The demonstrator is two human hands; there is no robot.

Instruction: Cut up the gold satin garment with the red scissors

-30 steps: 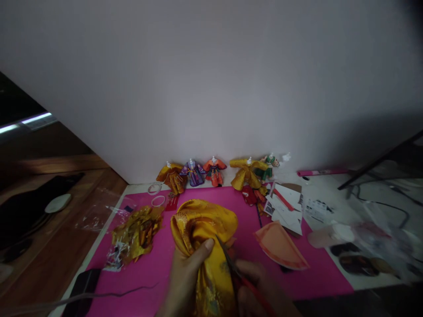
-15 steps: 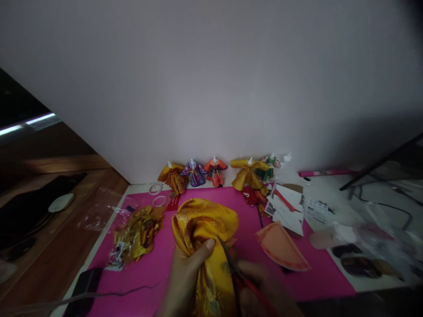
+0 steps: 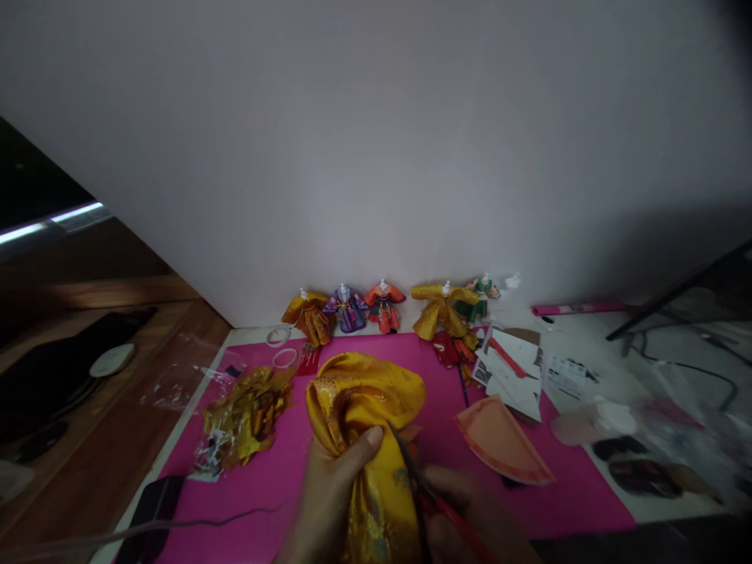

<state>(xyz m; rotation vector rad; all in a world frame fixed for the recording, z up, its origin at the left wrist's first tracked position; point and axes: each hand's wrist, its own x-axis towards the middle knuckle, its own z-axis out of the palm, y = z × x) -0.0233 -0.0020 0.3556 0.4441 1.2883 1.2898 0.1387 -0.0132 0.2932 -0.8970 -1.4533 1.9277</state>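
Observation:
Bunched golden-yellow patterned fabric [image 3: 381,384] is pinched in my left hand [image 3: 334,478], its thumb pressing on the front fold. The cloth hangs down past the bottom edge of the view. My right hand [image 3: 464,501] is closed round red-handled scissors [image 3: 420,478], whose dark blade tips point up and left against the fabric beside my left thumb. Whether the blades are apart is hard to make out. An orange quarter-circle fabric piece [image 3: 502,442] lies on the pink mat [image 3: 247,517] right of my hands.
Small dressed doll bodies [image 3: 384,305] stand along the white wall. Golden scraps [image 3: 252,415] with clear plastic lie at left, near a black box [image 3: 150,517]. Papers with a red strip [image 3: 514,368], a whitish bottle [image 3: 593,423] and plastic bags [image 3: 687,431] are at right.
Both hands, the fabric and the scissors keep nearly the same pose. The whole view has shifted very slightly.

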